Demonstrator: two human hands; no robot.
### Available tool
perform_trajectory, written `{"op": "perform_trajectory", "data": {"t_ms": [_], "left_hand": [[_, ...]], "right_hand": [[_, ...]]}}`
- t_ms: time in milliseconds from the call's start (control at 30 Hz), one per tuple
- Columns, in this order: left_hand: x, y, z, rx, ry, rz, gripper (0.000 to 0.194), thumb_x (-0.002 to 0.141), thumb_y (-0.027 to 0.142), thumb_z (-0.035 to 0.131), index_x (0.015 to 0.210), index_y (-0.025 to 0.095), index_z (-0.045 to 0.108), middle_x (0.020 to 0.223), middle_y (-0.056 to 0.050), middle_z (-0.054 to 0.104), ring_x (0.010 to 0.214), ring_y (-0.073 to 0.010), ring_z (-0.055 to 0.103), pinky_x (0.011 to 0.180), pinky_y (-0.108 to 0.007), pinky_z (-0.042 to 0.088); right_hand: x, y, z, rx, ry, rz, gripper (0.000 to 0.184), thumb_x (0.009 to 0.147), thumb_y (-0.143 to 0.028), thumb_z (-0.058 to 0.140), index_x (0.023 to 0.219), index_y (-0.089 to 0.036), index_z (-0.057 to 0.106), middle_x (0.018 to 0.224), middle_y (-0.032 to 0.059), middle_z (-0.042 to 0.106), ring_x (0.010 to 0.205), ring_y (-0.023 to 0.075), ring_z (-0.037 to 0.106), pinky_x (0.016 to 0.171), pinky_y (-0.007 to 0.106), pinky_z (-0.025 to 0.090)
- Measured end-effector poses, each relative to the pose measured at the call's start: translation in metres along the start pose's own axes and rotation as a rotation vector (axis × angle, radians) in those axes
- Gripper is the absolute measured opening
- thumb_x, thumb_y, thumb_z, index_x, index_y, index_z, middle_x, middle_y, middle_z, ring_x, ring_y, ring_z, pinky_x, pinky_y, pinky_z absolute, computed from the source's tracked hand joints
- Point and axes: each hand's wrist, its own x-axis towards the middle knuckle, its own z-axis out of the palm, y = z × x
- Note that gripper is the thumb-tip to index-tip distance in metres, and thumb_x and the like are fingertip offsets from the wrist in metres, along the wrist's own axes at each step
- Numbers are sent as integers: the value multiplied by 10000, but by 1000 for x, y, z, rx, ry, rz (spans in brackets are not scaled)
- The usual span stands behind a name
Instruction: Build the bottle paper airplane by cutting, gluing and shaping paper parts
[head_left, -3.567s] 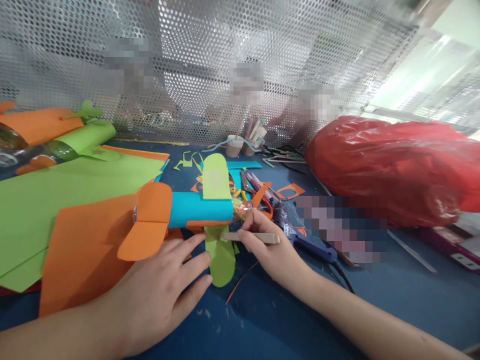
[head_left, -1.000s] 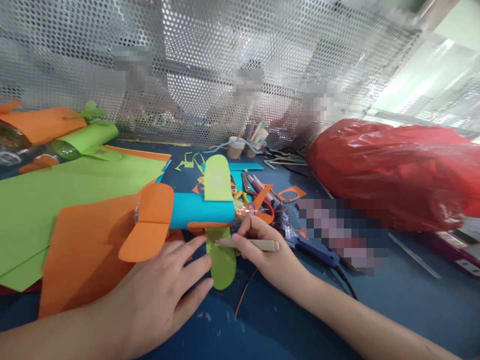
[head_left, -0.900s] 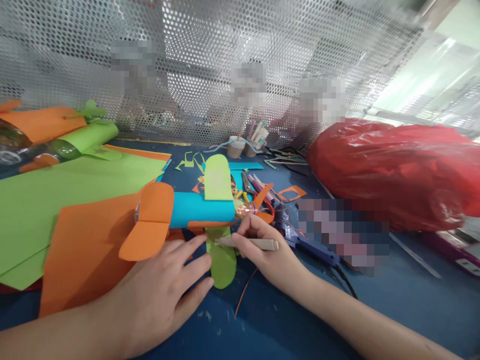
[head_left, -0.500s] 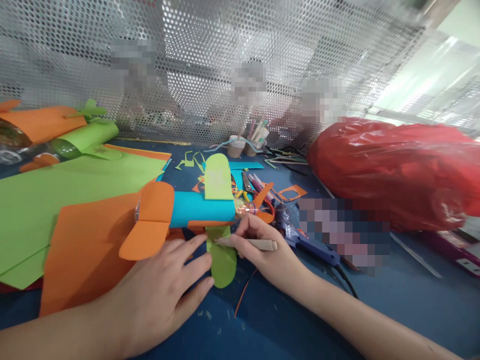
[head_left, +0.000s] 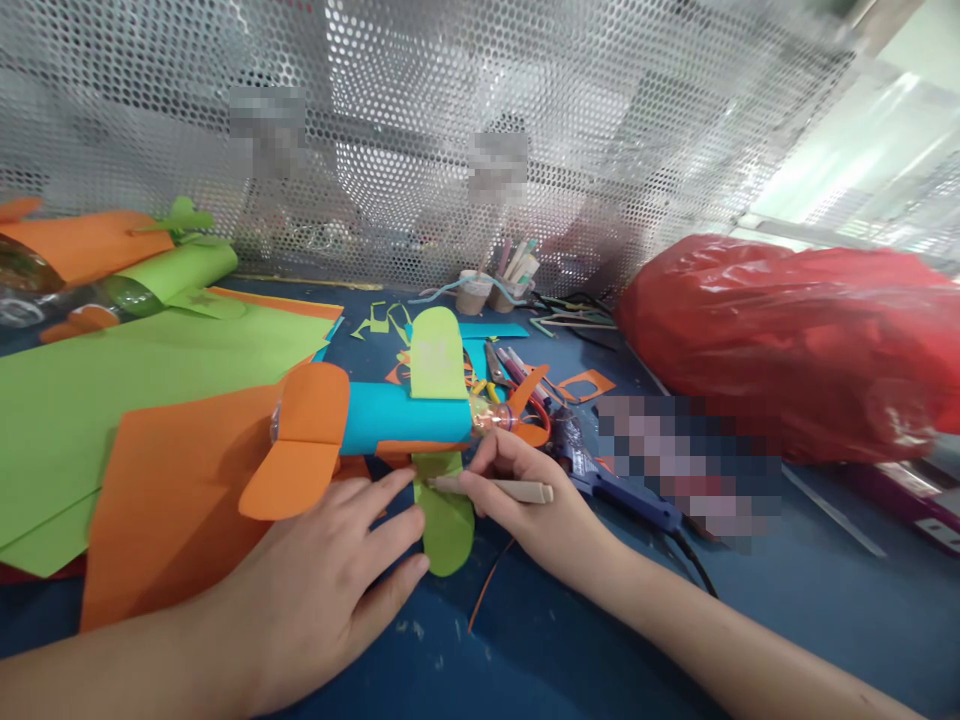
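Right hand (head_left: 536, 515) is pinching a pale pen (head_left: 529, 491) on the green paper wing (head_left: 448, 535) of that blue-wrapped bottle (head_left: 401, 416); left hand (head_left: 337, 560) is loosely spread at its edge. Blue tabletop (head_left: 480, 670) opens out below, glue gun (head_left: 630, 498) right.

At frame centre, your right hand (head_left: 534, 517) holds a beige pen (head_left: 531, 491) to the green flap (head_left: 450, 532) your left hand (head_left: 341, 565) touches.
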Motion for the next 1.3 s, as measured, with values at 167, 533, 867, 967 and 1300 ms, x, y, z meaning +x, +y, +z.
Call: {"op": "perform_trajectory", "data": {"t_ms": [167, 533, 867, 967, 1300], "left_hand": [[1, -1, 0, 7, 7, -5, 326, 1006, 362, 355, 1071, 234, 647, 1284, -112, 624, 1046, -328, 629, 826, -531, 551], [0, -1, 2, 13, 21, -9, 342, 1009, 378, 352, 1094, 242, 653, 1294, -103, 622, 1040, -316, 631, 843, -521, 544], [3, -1, 0, 15, 6, 11, 332, 1011, 369, 354, 1068, 226, 648, 1272, -119, 631, 1031, -320, 634, 835, -536, 549], [3, -2, 0, 15, 12, 14, 345, 1016, 367, 337, 1084, 223, 643, 1287, -123, 622, 1036, -322, 632, 835, -544, 549], [2, -1, 0, 38, -1, 11, 351, 1023, 371, 315, 1085, 226, 628, 1285, -124, 622, 1039, -324, 627, 833, -569, 549]], "right_hand": [[0, -3, 0, 1, 28, 9, 219, 840, -299, 605, 724, -221, 438, 621, -61, 487, 564, 106, 424, 530, 238, 325], [0, -2, 0, -6, 42, 26, 232, 816, -291, 629, 718, -223, 431, 620, -66, 468, 554, 102, 397, 515, 237, 306], [1, -8, 1, 18, 55, 28, 229, 769, -296, 613, 680, -230, 413, 588, -76, 439, 538, 99, 374, 506, 244, 290], [1, -8, 1, 4, 56, 34, 212, 780, -300, 606, 689, -226, 429, 599, -73, 447, 542, 98, 376, 509, 245, 289], [-1, -8, -1, 13, 50, 25, 228, 781, -308, 611, 683, -227, 422, 583, -78, 434, 535, 96, 373, 509, 242, 288]]}}
